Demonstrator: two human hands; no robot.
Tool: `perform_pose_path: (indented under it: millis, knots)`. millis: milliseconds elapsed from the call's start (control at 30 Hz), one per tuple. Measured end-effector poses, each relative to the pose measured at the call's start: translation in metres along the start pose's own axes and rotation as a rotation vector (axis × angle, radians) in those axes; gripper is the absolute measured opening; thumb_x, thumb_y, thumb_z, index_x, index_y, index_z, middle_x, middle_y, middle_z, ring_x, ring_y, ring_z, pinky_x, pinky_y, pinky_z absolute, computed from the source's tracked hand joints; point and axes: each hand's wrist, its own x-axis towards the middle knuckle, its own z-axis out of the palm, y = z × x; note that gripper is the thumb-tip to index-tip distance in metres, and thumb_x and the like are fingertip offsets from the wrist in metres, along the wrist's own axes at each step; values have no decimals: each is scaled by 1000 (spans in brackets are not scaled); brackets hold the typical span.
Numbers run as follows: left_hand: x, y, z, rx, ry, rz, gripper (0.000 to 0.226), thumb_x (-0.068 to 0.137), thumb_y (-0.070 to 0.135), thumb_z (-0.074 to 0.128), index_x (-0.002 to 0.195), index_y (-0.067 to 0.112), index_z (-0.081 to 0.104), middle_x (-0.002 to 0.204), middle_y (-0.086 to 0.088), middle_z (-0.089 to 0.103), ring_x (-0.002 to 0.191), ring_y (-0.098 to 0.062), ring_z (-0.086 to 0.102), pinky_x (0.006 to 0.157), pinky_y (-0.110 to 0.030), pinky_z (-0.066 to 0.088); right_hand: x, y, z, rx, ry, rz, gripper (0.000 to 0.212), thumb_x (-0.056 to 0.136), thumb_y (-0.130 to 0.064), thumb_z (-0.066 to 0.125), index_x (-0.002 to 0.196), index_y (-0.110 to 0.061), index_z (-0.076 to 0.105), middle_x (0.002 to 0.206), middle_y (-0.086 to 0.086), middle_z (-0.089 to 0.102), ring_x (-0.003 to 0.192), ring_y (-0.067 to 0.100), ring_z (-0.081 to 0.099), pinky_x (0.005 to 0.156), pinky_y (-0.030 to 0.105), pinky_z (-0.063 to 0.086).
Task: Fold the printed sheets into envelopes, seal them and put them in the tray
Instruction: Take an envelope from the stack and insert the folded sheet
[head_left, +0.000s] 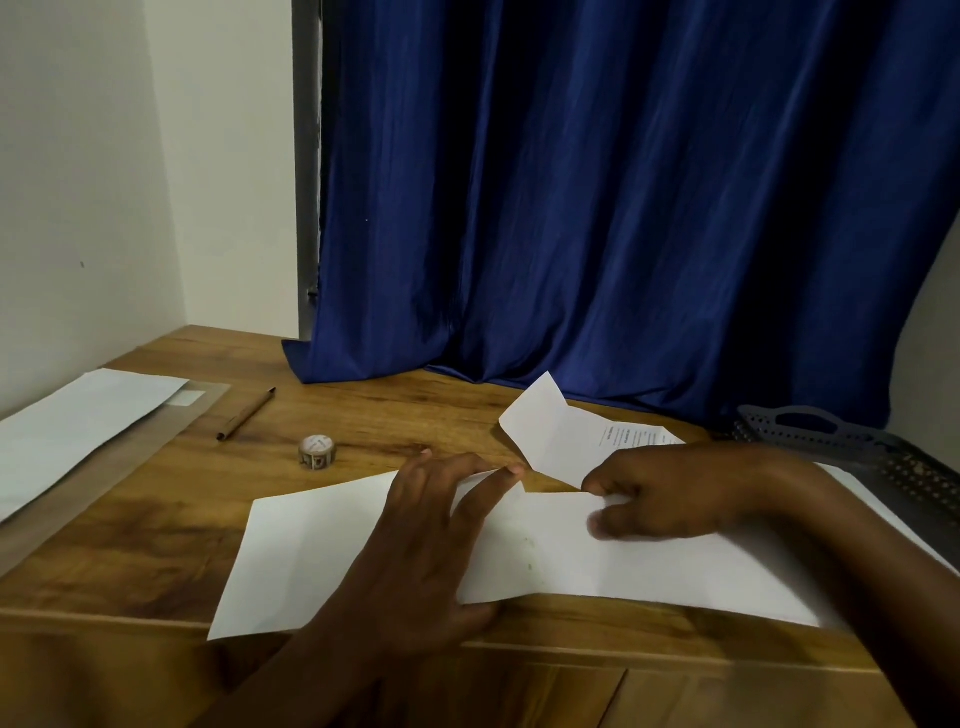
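A white sheet (311, 551) lies blank side up on the wooden desk (156, 519), near the front edge. My left hand (431, 540) presses flat on its middle with straight fingers. My right hand (670, 493) pinches the sheet's far right corner, and a folded flap (545, 431) stands up from it with printed text showing behind. A dark perforated tray (852, 441) sits at the right, partly hidden by my right forearm.
A small roll of patterned tape (317, 452) and a brown pen (247, 414) lie left of centre. More white paper on a clear folder (78, 426) lies at the far left. A blue curtain (597, 208) hangs onto the desk's back.
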Motion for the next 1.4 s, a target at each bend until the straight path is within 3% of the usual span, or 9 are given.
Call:
perform_pose_path:
  millis: [300, 433, 533, 667, 800, 900, 1067, 1233, 1400]
  knots:
    - [0, 0, 0, 1, 25, 48, 112, 72, 67, 72, 158, 31, 11, 151, -3, 36, 139, -22, 35, 118, -55, 26, 17, -11, 0, 104, 15, -74, 35, 98, -45, 57, 73, -20, 53, 48, -20, 45, 46, -4, 47, 44, 10, 35]
    - [-1, -1, 2, 10, 24, 54, 110, 73, 68, 68, 158, 33, 7, 150, -3, 35, 138, -23, 35, 117, -53, 24, 35, -14, 7, 41, 117, -101, 35, 85, -58, 69, 67, -31, 56, 58, -16, 53, 55, 2, 50, 52, 23, 35]
    - [-1, -1, 3, 24, 29, 42, 106, 72, 67, 67, 157, 30, 15, 148, -4, 37, 135, -23, 37, 115, -53, 27, 47, -19, 13, -34, 293, -86, 37, 72, -65, 76, 77, -31, 60, 69, -10, 59, 63, 8, 52, 53, 25, 32]
    - [-1, -2, 4, -6, 3, -28, 108, 70, 67, 71, 157, 29, 18, 148, -4, 39, 133, -26, 42, 114, -51, 33, 47, -19, 23, -54, 480, -78, 43, 67, -71, 74, 95, -39, 62, 82, -22, 59, 78, 4, 54, 60, 23, 36]
    - [0, -2, 2, 10, -2, -34, 110, 70, 65, 71, 157, 29, 15, 150, -4, 37, 136, -26, 39, 116, -52, 27, 14, 2, 36, 190, 730, 62, 79, 56, -92, 61, 124, -52, 53, 110, -37, 55, 99, -9, 53, 78, 15, 40]
    - [1, -3, 2, 21, -16, -47, 108, 73, 67, 69, 157, 28, 14, 151, -6, 38, 140, -26, 37, 120, -57, 21, -13, 26, 54, 683, 837, 202, 73, 59, -78, 68, 124, -48, 56, 116, -23, 64, 100, -5, 60, 78, 20, 48]
    - [3, -2, 2, 16, -40, -67, 106, 74, 71, 63, 156, 26, 15, 151, -7, 40, 141, -26, 35, 120, -59, 16, -37, 44, 89, 1188, 537, 278, 46, 72, -53, 70, 104, -20, 77, 100, 1, 79, 87, 17, 77, 68, 27, 61]
    - [2, -3, 5, 23, -57, -57, 110, 73, 70, 65, 158, 29, 10, 153, -6, 37, 142, -25, 33, 121, -58, 16, -18, 43, 97, 1163, 560, 209, 31, 86, -38, 68, 87, -8, 78, 96, 4, 80, 97, 19, 75, 98, 47, 54]
    - [1, -3, 6, 32, -72, -77, 108, 72, 69, 67, 157, 29, 14, 152, -4, 37, 140, -24, 35, 121, -57, 16, 10, 25, 92, 1095, 555, 160, 26, 93, -32, 67, 86, -9, 78, 88, 5, 80, 84, 17, 76, 94, 46, 55]
